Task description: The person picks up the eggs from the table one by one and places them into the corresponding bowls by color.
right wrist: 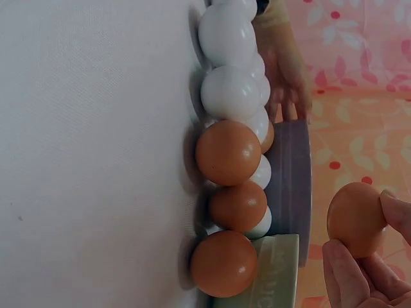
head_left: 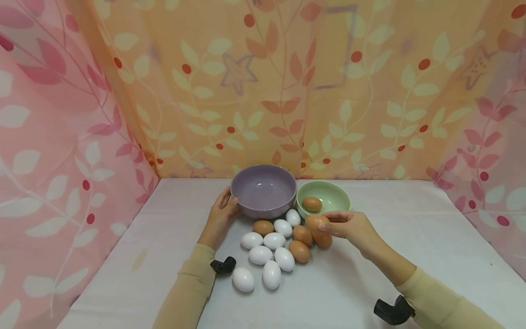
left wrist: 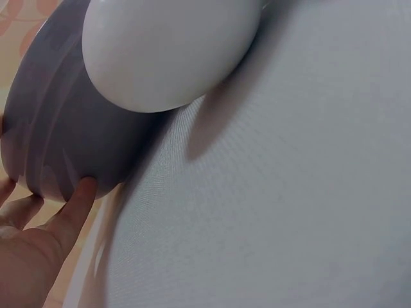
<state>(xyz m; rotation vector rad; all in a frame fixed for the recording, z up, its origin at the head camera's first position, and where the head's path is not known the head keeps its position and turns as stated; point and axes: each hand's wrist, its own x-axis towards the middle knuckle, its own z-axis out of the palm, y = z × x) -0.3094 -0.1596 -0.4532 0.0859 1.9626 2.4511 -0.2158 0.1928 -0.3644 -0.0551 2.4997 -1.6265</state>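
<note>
My right hand (head_left: 349, 227) pinches a brown egg (head_left: 316, 224) between thumb and fingers, raised just in front of the small green bowl (head_left: 334, 197). In the right wrist view this held egg (right wrist: 357, 219) is clear of the eggs on the table. One brown egg (head_left: 312, 204) lies inside the green bowl. With fairly straight fingers, my left hand (head_left: 222, 212) touches the outer left side of the larger purple bowl (head_left: 264, 212), whose inside holds nothing. Several white eggs (head_left: 260, 255) and several brown eggs (head_left: 299, 252) lie grouped before the bowls.
A white cloth covers the table (head_left: 390, 256). The two bowls stand side by side near its back edge, before a flowered orange curtain (head_left: 263, 91). Pink flowered curtains hang at both sides. One white egg (head_left: 243, 279) lies close to my left forearm.
</note>
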